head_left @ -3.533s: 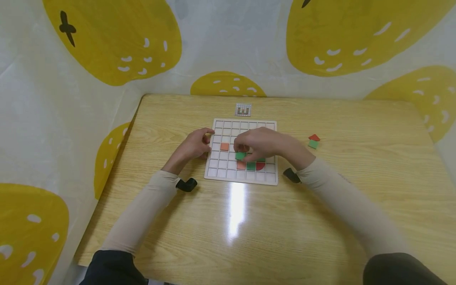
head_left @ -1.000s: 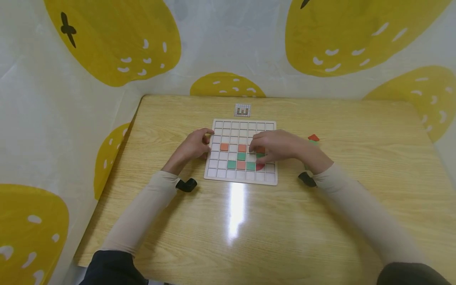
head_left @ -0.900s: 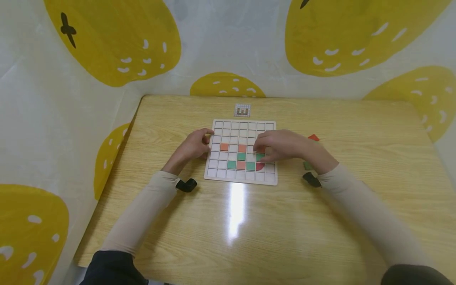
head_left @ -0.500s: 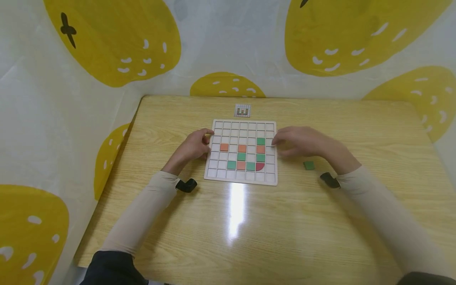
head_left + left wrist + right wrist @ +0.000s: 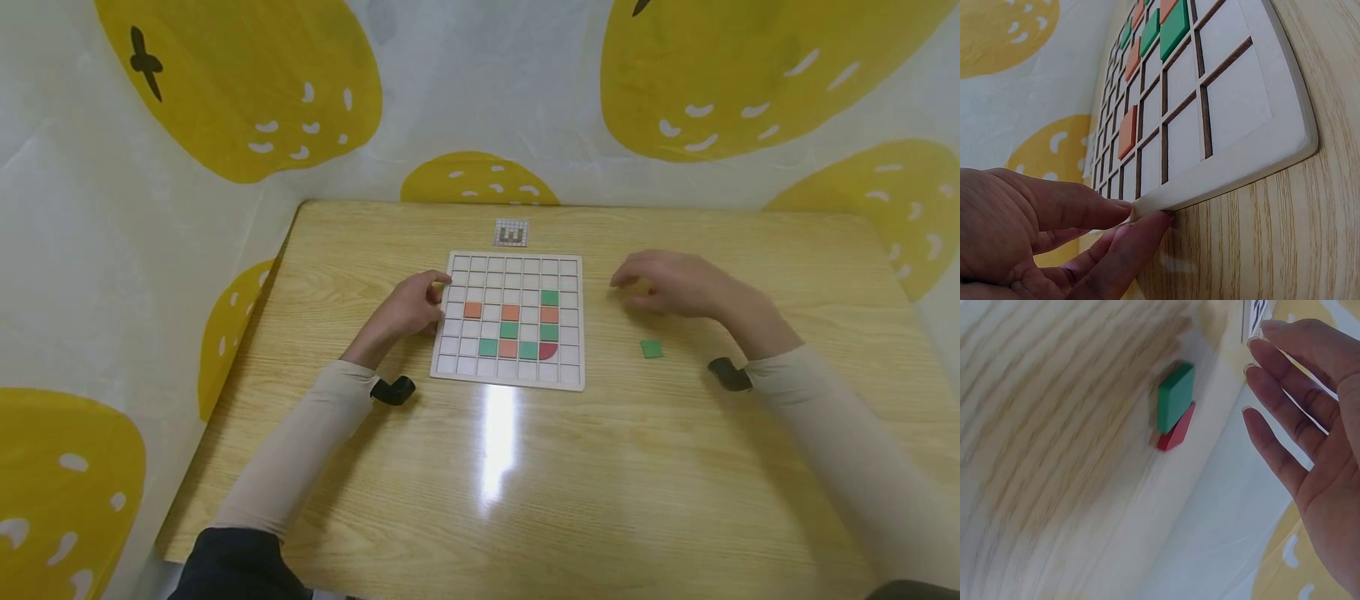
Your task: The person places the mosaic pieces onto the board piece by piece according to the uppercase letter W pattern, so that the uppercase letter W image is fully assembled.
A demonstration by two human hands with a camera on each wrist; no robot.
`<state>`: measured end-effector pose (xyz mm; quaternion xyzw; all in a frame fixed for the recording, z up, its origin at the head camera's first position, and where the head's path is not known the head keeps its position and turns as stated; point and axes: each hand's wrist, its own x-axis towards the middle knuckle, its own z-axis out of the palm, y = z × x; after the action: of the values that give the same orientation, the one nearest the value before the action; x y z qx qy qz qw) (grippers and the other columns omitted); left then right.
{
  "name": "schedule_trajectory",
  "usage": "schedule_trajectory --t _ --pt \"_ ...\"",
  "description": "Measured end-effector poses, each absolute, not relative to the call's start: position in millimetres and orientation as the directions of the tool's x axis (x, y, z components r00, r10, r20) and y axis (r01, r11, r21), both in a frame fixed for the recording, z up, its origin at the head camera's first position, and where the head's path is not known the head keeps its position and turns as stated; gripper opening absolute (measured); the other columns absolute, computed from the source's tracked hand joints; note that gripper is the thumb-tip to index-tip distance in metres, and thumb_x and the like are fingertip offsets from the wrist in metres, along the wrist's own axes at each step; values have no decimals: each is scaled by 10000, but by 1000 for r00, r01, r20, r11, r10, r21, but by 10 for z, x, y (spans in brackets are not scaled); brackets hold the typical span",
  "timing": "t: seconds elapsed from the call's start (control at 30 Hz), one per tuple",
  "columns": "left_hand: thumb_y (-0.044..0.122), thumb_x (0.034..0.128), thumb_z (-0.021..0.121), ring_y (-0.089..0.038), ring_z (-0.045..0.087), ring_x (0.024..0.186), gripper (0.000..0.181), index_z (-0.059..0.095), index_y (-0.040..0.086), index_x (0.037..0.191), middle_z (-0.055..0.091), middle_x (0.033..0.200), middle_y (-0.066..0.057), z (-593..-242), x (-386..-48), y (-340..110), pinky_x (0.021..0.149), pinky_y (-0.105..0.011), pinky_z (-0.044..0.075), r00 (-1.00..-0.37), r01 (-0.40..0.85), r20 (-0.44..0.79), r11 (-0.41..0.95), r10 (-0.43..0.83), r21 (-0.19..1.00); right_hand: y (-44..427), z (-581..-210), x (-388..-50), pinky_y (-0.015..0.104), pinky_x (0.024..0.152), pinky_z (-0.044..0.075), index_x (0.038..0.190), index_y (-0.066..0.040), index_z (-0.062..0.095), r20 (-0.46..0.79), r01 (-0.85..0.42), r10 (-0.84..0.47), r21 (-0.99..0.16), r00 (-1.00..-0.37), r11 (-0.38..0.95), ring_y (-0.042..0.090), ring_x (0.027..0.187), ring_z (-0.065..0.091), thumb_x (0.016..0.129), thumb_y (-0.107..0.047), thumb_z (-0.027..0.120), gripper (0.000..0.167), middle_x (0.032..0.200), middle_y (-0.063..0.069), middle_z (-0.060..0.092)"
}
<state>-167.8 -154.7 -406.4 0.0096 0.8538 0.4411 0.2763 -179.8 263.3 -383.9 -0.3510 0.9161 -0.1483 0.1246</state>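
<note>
In the head view, the white grid board lies mid-table, with several green and orange square tiles in its cells and a red quarter-round tile at lower right. My left hand pinches the board's left edge; the left wrist view shows the thumb and a finger meeting there. Off the board's right side, my right hand hovers with relaxed fingers, holding nothing. Beyond it, the right wrist view has a green tile against a red triangular tile on the table; the hand hides both from the head view.
A small pattern card lies behind the board. Another loose green tile sits on the wooden table, right of the board. A patterned cloth stands along the table's back and left sides.
A green tile my right hand held earlier is now apparently in a lower-row cell, left of an orange one. That hand has since moved right, off the board. The left hand stays put.
</note>
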Motion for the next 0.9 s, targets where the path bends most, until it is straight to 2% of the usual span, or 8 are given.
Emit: schedule_trajectory --t 0.37,0.6,0.9 --pt "-132 907 583 -261 526 910 653 443 88 1506 482 1105 -150 -4061 -1673 -1556 702 -333 630 -850 -222 -456 605 264 765 2896 -3878 -1867 551 944 522 1100 -58 732 -93 -616 -677 -338 -730 711 357 1100 624 833 14 771 279 1107 94 690" --pt "-127 912 575 -262 529 914 647 444 93 1506 482 1111 -150 -4061 -1663 -1560 694 -332 629 -851 -216 -451 605 268 767 3078 -3884 -1874 539 898 539 1057 -106 749 -112 -599 -667 -351 -736 720 314 1042 644 857 -43 792 214 1058 46 691" --pt "-131 903 570 -272 539 915 649 448 86 1502 486 1108 -160 -4037 -1661 -1559 696 -336 628 -850 -216 -452 604 269 767 3155 -3906 -1812 476 872 556 1071 -130 742 -145 -560 -647 -386 -748 734 254 992 666 824 11 804 291 1051 6 670"
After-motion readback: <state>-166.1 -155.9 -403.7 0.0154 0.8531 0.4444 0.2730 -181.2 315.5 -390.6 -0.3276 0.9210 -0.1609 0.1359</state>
